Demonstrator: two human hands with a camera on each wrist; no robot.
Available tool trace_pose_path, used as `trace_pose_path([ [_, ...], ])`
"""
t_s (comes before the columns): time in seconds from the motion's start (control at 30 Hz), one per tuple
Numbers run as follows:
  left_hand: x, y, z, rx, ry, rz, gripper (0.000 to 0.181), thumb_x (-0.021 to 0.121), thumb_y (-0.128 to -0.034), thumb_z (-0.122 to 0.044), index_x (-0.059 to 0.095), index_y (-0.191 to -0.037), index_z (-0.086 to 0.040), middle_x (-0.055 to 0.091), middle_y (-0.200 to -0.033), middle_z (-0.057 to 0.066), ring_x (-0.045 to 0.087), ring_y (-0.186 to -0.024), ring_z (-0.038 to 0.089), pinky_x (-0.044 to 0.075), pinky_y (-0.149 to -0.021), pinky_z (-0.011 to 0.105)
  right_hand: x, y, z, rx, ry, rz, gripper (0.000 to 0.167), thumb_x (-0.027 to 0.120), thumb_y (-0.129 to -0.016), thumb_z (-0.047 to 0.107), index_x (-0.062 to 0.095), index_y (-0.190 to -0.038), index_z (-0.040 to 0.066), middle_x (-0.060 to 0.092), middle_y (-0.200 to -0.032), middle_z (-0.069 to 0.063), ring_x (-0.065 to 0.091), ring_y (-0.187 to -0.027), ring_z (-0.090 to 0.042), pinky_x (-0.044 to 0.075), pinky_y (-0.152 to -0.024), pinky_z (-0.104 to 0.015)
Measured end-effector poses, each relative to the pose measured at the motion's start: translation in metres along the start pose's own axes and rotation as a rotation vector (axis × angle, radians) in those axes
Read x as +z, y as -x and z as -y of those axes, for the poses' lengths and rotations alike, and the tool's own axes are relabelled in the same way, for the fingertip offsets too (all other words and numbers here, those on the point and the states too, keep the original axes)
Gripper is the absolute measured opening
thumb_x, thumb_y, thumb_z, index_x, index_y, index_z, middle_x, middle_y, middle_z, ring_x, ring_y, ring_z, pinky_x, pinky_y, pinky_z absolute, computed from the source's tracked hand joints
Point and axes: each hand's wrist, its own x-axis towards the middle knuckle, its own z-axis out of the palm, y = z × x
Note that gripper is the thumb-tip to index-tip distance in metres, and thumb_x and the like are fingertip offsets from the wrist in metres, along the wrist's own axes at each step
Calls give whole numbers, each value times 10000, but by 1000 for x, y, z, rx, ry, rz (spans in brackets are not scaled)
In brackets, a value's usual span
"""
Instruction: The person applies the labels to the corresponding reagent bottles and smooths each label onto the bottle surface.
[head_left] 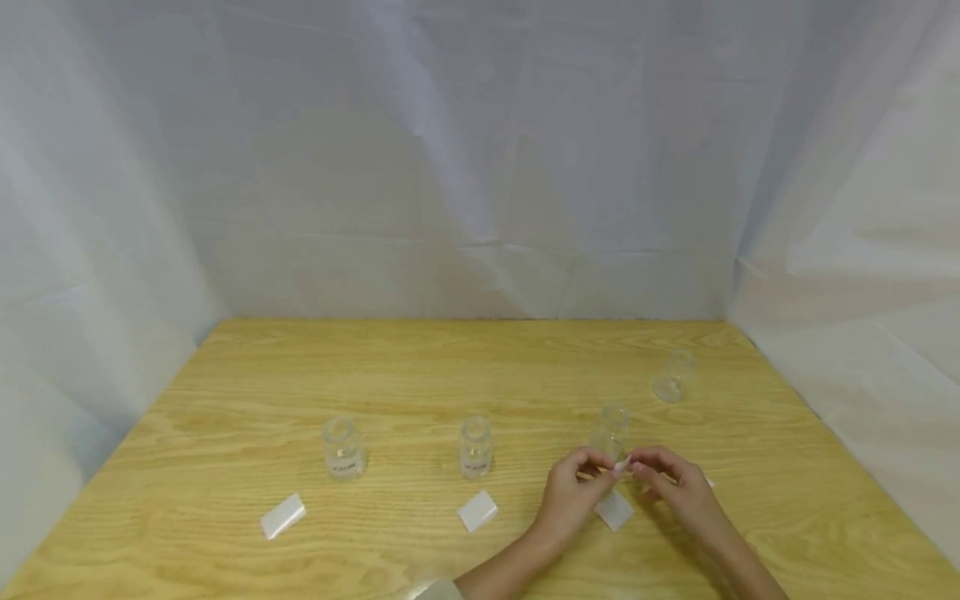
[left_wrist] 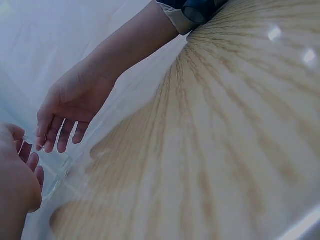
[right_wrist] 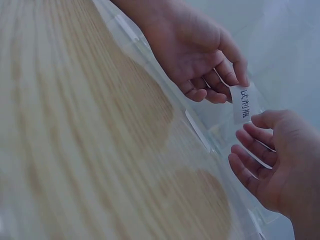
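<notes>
Both hands meet over the right half of the table, just in front of a clear glass bottle (head_left: pixel 613 421). Between them is a small white label (right_wrist: pixel 243 105) with dark printed characters. My left hand (head_left: pixel 572 492) pinches one end of it between thumb and forefinger. At the opposite end, my right hand (head_left: pixel 682 493) has thumb and fingertips on the label's edge, the other fingers loosely bent. Below the hands, a white paper piece (head_left: pixel 615 511) lies on the wood. In the left wrist view the label is mostly hidden by the fingers.
Two glass bottles with dark-printed labels stand at the left (head_left: pixel 344 454) and middle (head_left: pixel 476 450). Another clear bottle (head_left: pixel 673 377) stands farther back right. White paper pieces lie before the left bottle (head_left: pixel 283 516) and the middle one (head_left: pixel 477 511). White sheeting (head_left: pixel 480 167) encloses the table.
</notes>
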Motion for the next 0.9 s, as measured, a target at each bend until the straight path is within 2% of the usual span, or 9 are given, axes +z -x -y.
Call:
trace_pose_path([
  [0.23, -1, 1, -2, -21, 1, -7, 131, 644, -825, -127, 633, -921, -39, 560, -815, -40, 515, -719, 76, 446, -617, 188, 2, 0, 0, 4, -11, -20, 172, 577, -906, 92, 589, -963, -70, 569, -881, -131, 564, -792, -161, 524, -621, -310],
  [0.37, -1, -1, 1, 5, -43, -54, 101, 663, -824, -133, 645, -898, -66, 576, -797, -45, 527, -679, 72, 451, -590, 190, 3, 0, 0, -8, 3, -64, 154, 604, -891, 93, 601, -938, -54, 566, -911, -125, 561, -780, -145, 526, -606, -307],
  [0.43, -1, -2, 3, 46, -96, -91, 79, 679, -818, -125, 653, -872, -73, 579, -802, -52, 526, -674, 69, 448, -571, 189, 3, 0, -1, -55, 26, -76, 113, 612, -883, 76, 609, -917, -32, 563, -976, -126, 557, -816, -127, 527, -614, -303],
  [0.5, -1, -3, 5, 102, -195, -135, 61, 700, -808, -128, 664, -842, -92, 574, -820, -65, 514, -709, 73, 435, -594, 193, 3, -2, -3, -128, 67, -89, 66, 622, -874, 58, 612, -885, -7, 553, -1048, -130, 541, -880, -111, 524, -643, -286],
  [0.67, -2, -5, 7, 200, -478, -245, 73, 742, -762, -155, 679, -798, -156, 566, -968, -66, 461, -949, 125, 412, -798, 286, 4, -7, -8, -286, 159, -104, 47, 648, -840, 8, 610, -832, 34, 517, -1168, -165, 495, -1030, -205, 486, -759, -211],
  [0.77, -3, -8, 9, 237, -536, -266, 80, 745, -753, -138, 675, -790, -151, 577, -1095, 2, 433, -1104, 186, 381, -923, 377, 5, -10, -12, -327, 160, -98, 70, 648, -828, -23, 604, -833, 32, 496, -1193, -199, 484, -1054, -283, 462, -792, -180],
  [0.9, -4, -11, 12, 278, -539, -259, 94, 740, -752, -100, 650, -773, -121, 569, -1184, 86, 396, -1206, 288, 337, -978, 465, 6, -13, -16, -366, 136, -101, 107, 647, -815, -61, 594, -816, 32, 505, -1194, -210, 504, -1068, -247, 466, -791, -177],
])
